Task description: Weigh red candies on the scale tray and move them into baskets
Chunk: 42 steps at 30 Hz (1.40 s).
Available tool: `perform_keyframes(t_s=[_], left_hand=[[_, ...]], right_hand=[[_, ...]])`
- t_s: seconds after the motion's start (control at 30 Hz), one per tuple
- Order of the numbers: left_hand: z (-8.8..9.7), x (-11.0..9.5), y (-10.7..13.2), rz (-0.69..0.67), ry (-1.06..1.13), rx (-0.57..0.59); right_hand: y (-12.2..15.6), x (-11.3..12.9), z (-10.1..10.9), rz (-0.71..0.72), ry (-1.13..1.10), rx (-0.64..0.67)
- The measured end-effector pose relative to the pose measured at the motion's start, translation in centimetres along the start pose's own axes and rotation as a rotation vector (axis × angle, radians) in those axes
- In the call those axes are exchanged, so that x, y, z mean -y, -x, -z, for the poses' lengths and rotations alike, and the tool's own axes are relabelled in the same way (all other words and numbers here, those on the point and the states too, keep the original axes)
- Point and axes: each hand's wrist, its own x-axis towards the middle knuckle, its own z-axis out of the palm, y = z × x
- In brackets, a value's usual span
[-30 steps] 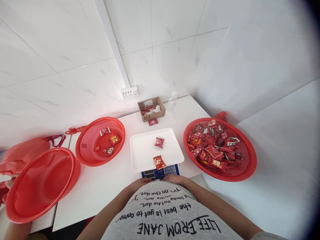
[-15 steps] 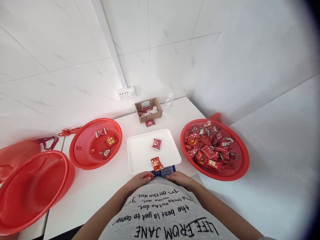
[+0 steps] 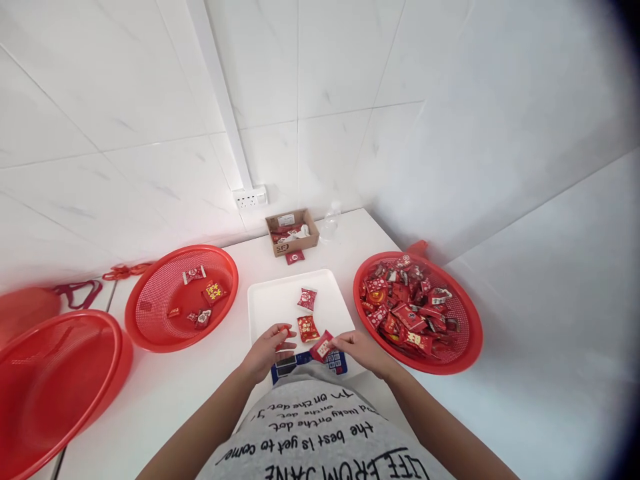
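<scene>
My right hand [image 3: 361,350] pinches a red wrapped sweet [image 3: 321,347] by its edge, over the front of a digital scale. My left hand [image 3: 269,351] is beside the tray's lower left, with a small red thing [image 3: 285,331] between thumb and finger; most of it is hidden, and the other fingers are loosely apart. On the scale's white tray [image 3: 265,293] lie two wrapped sweets, a crimson one [image 3: 307,299] farther back and a red and gold one [image 3: 308,329] nearer me. The scale's blue keypad [image 3: 336,363] shows partly beneath my hands.
A red basket [image 3: 473,333] heaped with wrapped sweets stands on the right. To the left, another red basket [image 3: 145,333] holds several sweets, beside a deep red basket [image 3: 107,400]. A cardboard box [image 3: 303,248], a loose sweet [image 3: 295,257] and a clear bottle [image 3: 330,225] are at the back.
Both hands have risen from the scale's front edge towards the tray. The red sweet in my right hand has come into view. The camera has shifted slightly.
</scene>
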Motion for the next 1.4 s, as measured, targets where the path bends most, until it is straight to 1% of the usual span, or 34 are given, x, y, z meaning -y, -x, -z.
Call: perform_keyframes(t_s=[0.07, 0.13, 0.27, 0.37, 0.43, 0.5, 0.6, 0.7, 0.87, 0.93, 1.0, 1.1, 1.17, 1.23, 1.3, 1.33, 1.4], left_hand=[[-0.1, -0.5, 0.5, -0.011, 0.026, 0.002], [-0.7, -1.0, 1.0, -0.026, 0.044, 0.033], [-2.1, -2.0, 2.1, -0.085, 0.062, 0.1], [-2.7, -2.7, 2.8, -0.136, 0.053, 0.084], [-2.9, -3.2, 3.1, -0.161, 0.035, 0.072], [-3.2, -3.5, 3.5, -0.189, -0.016, 0.082], [-3.8, -3.7, 4.0, -0.208, -0.104, 0.097], [-4.2, -3.5, 4.2, -0.172, -0.12, 0.119], [-3.7, -2.6, 4.1, -0.081, -0.111, 0.215], [-3.3, -2.0, 3.7, -0.052, -0.084, 0.182], [-2.7, -1.4, 3.0, -0.028, -0.013, 0.101], [-1.8, -0.6, 2.1, -0.019, 0.073, -0.01], [-1.3, -0.4, 1.8, -0.02, 0.078, -0.035], [-0.9, -0.5, 1.7, -0.02, 0.067, -0.041], [-0.8, -0.6, 1.7, -0.036, 0.042, -0.042], [-0.8, -0.6, 1.7, -0.046, 0.025, -0.042], [-0.9, -0.6, 1.8, -0.053, -0.01, -0.024]], right_hand=[[-0.3, 1.2, -0.2, 0.07, -0.015, -0.078], [-0.4, 2.6, -0.7, 0.133, -0.051, -0.11], [-0.3, 5.3, -2.1, 0.222, -0.041, -0.061], [-0.3, 6.0, -3.0, 0.281, -0.101, -0.064], [-0.4, 5.8, -3.4, 0.303, -0.148, -0.091], [-0.5, 5.5, -3.6, 0.296, -0.089, -0.087], [-0.3, 5.1, -3.7, 0.201, 0.059, 0.004], [0.2, 5.0, -4.1, 0.132, 0.026, 0.061], [0.7, 4.5, -4.9, 0.184, -0.038, 0.047], [0.4, 4.0, -5.1, 0.185, -0.017, 0.008], [0.0, 3.2, -5.0, 0.147, 0.027, -0.075], [-0.8, 1.5, -4.6, 0.013, 0.053, -0.244], [-1.2, 0.5, -4.2, -0.071, -0.036, -0.31], [-1.5, -0.1, -3.8, -0.107, -0.178, -0.313], [-1.6, -0.2, -3.6, -0.117, -0.277, -0.283], [-1.6, -0.1, -3.6, -0.12, -0.282, -0.261], [-1.5, 0.4, -3.7, -0.112, -0.222, -0.195]])
